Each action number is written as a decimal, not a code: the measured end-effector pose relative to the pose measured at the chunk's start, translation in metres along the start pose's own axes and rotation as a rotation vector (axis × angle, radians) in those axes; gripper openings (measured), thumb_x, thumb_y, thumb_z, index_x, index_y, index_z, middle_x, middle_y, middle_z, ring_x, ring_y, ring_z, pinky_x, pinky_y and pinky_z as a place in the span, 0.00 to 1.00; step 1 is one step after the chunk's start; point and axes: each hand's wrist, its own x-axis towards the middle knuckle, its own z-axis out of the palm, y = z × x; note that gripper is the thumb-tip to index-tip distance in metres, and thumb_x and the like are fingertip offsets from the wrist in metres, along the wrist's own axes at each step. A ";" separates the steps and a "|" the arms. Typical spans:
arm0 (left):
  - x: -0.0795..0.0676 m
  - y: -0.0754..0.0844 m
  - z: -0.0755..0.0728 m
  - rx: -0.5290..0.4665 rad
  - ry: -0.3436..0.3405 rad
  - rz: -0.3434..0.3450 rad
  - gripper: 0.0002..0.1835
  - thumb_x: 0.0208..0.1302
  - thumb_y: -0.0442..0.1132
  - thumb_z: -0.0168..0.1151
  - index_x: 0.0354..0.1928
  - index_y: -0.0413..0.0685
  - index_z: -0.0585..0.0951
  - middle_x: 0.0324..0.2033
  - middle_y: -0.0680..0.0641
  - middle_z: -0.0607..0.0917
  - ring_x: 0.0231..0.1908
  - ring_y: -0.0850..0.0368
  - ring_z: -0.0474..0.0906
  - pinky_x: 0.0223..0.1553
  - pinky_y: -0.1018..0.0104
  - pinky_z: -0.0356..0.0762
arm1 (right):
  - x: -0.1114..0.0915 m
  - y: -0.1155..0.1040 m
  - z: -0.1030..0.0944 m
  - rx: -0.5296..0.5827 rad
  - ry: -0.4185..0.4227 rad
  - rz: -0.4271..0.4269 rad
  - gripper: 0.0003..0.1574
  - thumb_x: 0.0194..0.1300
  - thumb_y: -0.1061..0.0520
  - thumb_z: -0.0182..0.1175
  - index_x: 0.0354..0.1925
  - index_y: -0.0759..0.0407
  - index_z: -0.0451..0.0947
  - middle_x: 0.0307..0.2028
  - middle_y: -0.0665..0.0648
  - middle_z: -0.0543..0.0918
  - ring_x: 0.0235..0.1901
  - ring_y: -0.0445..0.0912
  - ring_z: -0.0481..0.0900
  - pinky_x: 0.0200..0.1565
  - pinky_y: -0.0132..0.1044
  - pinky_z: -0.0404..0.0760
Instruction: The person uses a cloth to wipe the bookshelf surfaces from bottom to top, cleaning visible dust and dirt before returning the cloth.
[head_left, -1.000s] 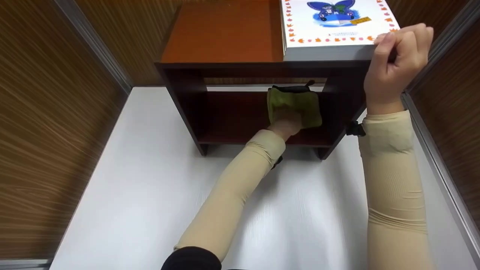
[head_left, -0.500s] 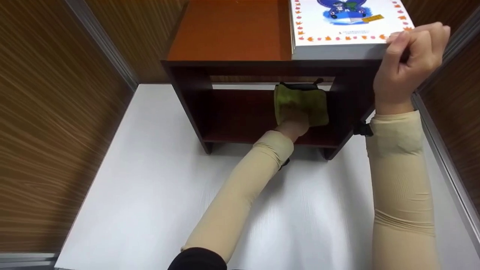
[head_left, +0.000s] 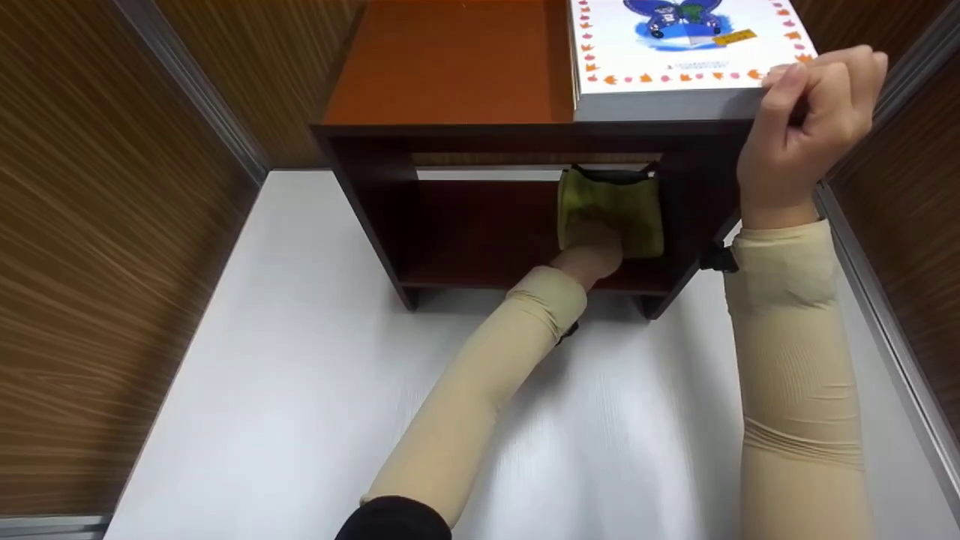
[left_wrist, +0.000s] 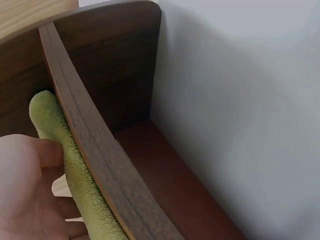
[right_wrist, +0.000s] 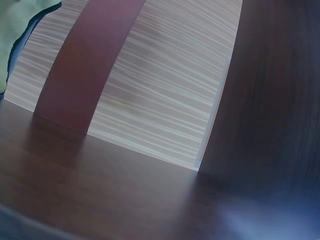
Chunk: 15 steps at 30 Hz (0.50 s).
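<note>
Inside a dark wooden shelf unit [head_left: 487, 225], my left hand [head_left: 589, 244] holds a yellow-green cloth [head_left: 634, 217] with dark edging on the lower board, towards the right side panel. The left wrist view shows the thumb against the folded cloth [left_wrist: 80, 172], whose edge lies along the board's front edge [left_wrist: 95, 122]. My right hand [head_left: 814, 124] has its fingers curled at the unit's top right corner, gripping the near right corner of a thick picture book [head_left: 675, 71] with a butterfly on its cover. Shelf edges hide part of the cloth in the right wrist view.
The unit stands on a white tabletop [head_left: 300, 420]. Wood-grain walls [head_left: 112, 262] rise at both sides and behind. The unit's orange-brown top [head_left: 457, 67] extends left of the book. A reddish crossbar [right_wrist: 85, 65] spans the unit's back.
My left hand and the cloth have slid a little to the right along the lower board. The right hand keeps its place at the book's corner. The head view shifts slightly.
</note>
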 end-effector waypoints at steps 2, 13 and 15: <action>-0.004 0.002 0.003 0.018 0.029 0.024 0.28 0.71 0.46 0.37 0.70 0.42 0.57 0.69 0.45 0.55 0.67 0.53 0.52 0.64 0.63 0.54 | 0.000 0.000 0.000 -0.002 -0.003 0.001 0.17 0.54 0.59 0.51 0.18 0.73 0.72 0.23 0.35 0.64 0.28 0.41 0.64 0.48 0.33 0.61; -0.034 0.028 0.018 0.120 0.170 0.132 0.17 0.69 0.46 0.43 0.50 0.58 0.80 0.51 0.52 0.79 0.55 0.54 0.70 0.55 0.57 0.65 | 0.003 0.006 -0.003 -0.030 0.001 0.005 0.17 0.53 0.59 0.50 0.19 0.73 0.72 0.24 0.34 0.64 0.32 0.32 0.61 0.47 0.32 0.61; -0.040 0.033 0.022 0.146 0.202 0.159 0.14 0.69 0.45 0.45 0.47 0.61 0.81 0.42 0.55 0.82 0.47 0.57 0.75 0.49 0.57 0.69 | 0.004 0.007 -0.004 -0.037 0.001 0.006 0.17 0.54 0.59 0.50 0.19 0.73 0.72 0.24 0.34 0.64 0.32 0.31 0.61 0.48 0.32 0.61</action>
